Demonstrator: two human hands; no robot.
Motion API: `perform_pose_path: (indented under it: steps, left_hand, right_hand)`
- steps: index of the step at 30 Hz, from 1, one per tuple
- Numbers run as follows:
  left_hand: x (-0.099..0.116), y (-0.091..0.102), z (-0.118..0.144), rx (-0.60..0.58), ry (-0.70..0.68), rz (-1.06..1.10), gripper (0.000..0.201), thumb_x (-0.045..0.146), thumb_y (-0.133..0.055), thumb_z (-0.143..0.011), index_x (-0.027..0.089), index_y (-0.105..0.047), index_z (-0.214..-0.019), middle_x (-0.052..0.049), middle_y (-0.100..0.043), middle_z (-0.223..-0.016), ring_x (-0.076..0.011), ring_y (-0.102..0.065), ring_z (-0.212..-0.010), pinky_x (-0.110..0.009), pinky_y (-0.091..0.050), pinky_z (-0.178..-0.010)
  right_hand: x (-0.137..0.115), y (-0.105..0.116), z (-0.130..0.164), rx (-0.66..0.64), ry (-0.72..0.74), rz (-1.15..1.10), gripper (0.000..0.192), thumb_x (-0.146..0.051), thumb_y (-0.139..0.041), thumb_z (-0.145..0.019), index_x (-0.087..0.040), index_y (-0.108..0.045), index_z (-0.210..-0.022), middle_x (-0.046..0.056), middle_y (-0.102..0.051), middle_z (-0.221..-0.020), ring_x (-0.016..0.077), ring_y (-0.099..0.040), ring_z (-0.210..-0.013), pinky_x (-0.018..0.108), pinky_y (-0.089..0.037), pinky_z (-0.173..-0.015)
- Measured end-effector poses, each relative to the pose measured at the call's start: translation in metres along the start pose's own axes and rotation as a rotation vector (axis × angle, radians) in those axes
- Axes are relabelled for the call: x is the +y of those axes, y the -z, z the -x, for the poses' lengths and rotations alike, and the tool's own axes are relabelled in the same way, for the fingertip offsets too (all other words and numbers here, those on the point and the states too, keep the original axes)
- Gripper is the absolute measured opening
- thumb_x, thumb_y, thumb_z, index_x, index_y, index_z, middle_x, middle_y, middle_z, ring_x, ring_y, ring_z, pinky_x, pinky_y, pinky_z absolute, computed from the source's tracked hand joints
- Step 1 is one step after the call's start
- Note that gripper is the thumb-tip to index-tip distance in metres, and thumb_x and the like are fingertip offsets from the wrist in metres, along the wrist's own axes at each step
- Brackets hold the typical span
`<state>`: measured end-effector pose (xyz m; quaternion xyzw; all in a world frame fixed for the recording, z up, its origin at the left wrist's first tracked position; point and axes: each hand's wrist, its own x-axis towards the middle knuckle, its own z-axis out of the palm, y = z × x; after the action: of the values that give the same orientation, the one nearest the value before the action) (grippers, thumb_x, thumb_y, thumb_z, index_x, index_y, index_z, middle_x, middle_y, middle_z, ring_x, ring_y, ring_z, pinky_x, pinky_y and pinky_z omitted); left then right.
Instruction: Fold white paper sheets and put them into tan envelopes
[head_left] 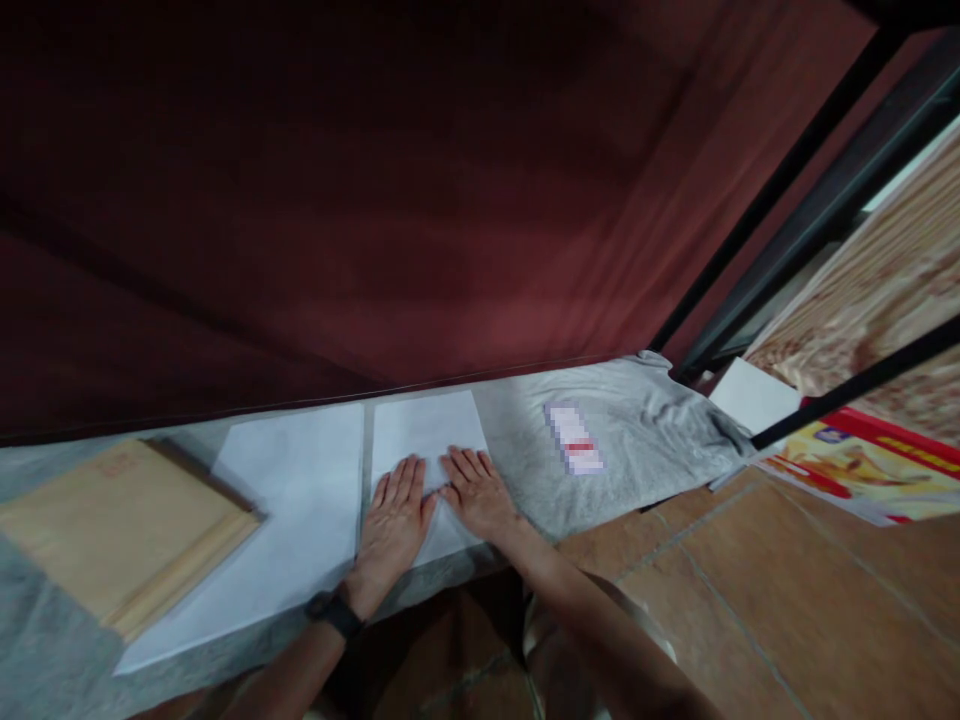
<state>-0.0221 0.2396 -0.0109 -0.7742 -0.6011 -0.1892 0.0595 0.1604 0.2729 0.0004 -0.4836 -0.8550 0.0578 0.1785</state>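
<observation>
A white sheet of paper (431, 425) lies on the grey cloth in front of me. My left hand (394, 520) rests flat on its left side, fingers together and stretched out. On its right side my right hand (480, 495) is pressed flat too, fingers extended and slightly spread. The two thumbs come close together over the middle of the sheet. To the left is more white paper (300, 500), a larger area, partly covered by a stack of brown envelopes (120, 530). I cannot tell whether the paper under my hands is one sheet or several.
Grey cloth (517, 430) covers the narrow surface, rumpled at its right end. A blurred-out white and red item (574, 438) lies on it. A dark red curtain (420, 240) hangs behind. Black bars (780, 190) and a colourful box (870, 460) stand right, above the tiled floor (750, 590).
</observation>
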Motion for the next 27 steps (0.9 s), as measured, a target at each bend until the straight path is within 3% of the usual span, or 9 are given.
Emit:
perform_pose_path:
  steps: [5, 8, 14, 18, 23, 27]
  left_hand:
    - [0.0, 0.009, 0.001, 0.011, 0.037, -0.02, 0.058, 0.034, -0.033, -0.101, 0.006, -0.045, -0.15, -0.021, -0.052, -0.15, -0.0317, -0.05, -0.14, -0.051, -0.04, -0.115]
    - [0.006, 0.013, -0.003, -0.002, 0.08, -0.057, 0.058, 0.03, -0.036, -0.1, 0.008, -0.041, -0.154, -0.022, -0.054, -0.148, -0.0337, -0.055, -0.135, -0.051, -0.045, -0.11]
    - [0.008, 0.008, -0.006, -0.005, 0.1, -0.067, 0.057, 0.028, -0.036, -0.098, 0.003, -0.046, -0.149, -0.023, -0.051, -0.151, -0.0361, -0.049, -0.14, -0.051, -0.04, -0.114]
    - [0.004, 0.003, -0.002, 0.014, 0.11, -0.013, 0.06, 0.031, -0.036, -0.099, 0.001, -0.043, -0.15, -0.023, -0.049, -0.152, -0.0337, -0.045, -0.143, -0.049, -0.036, -0.118]
    - [0.004, 0.006, 0.0, -0.001, 0.12, 0.045, 0.061, 0.036, -0.038, -0.099, 0.005, -0.042, -0.152, -0.02, -0.047, -0.155, -0.0311, -0.042, -0.146, -0.048, -0.034, -0.12]
    - [0.007, 0.011, -0.001, -0.034, 0.127, 0.054, 0.06, 0.035, -0.041, -0.099, 0.006, -0.043, -0.151, -0.02, -0.044, -0.157, -0.0318, -0.04, -0.147, -0.049, -0.032, -0.121]
  right_hand:
    - [0.019, 0.011, -0.013, 0.01, -0.159, 0.067, 0.05, -0.037, -0.042, -0.106, -0.015, -0.047, -0.151, 0.012, -0.045, -0.157, 0.0277, -0.044, -0.144, 0.048, -0.031, -0.121]
    - [0.016, 0.01, -0.032, 0.055, -0.255, 0.079, 0.049, -0.033, -0.04, -0.106, -0.009, -0.05, -0.148, 0.016, -0.047, -0.155, 0.0282, -0.046, -0.143, 0.046, -0.032, -0.121]
    - [-0.014, -0.014, -0.058, 0.06, -0.073, 0.006, 0.049, -0.04, -0.041, -0.106, -0.018, -0.049, -0.15, 0.009, -0.042, -0.16, 0.0272, -0.039, -0.147, 0.047, -0.029, -0.122]
    - [-0.002, -0.018, -0.054, 0.03, -0.101, 0.06, 0.051, -0.041, -0.042, -0.106, -0.019, -0.046, -0.152, 0.011, -0.042, -0.16, 0.029, -0.04, -0.147, 0.049, -0.029, -0.122]
    - [0.037, 0.004, -0.041, 0.008, -0.24, 0.144, 0.052, -0.038, -0.044, -0.106, -0.014, -0.046, -0.152, 0.016, -0.042, -0.159, 0.0321, -0.041, -0.146, 0.051, -0.03, -0.121]
    - [0.042, 0.018, -0.022, -0.016, -0.244, 0.106, 0.052, -0.031, -0.043, -0.105, -0.007, -0.046, -0.15, 0.02, -0.04, -0.159, 0.0315, -0.038, -0.148, 0.051, -0.029, -0.122]
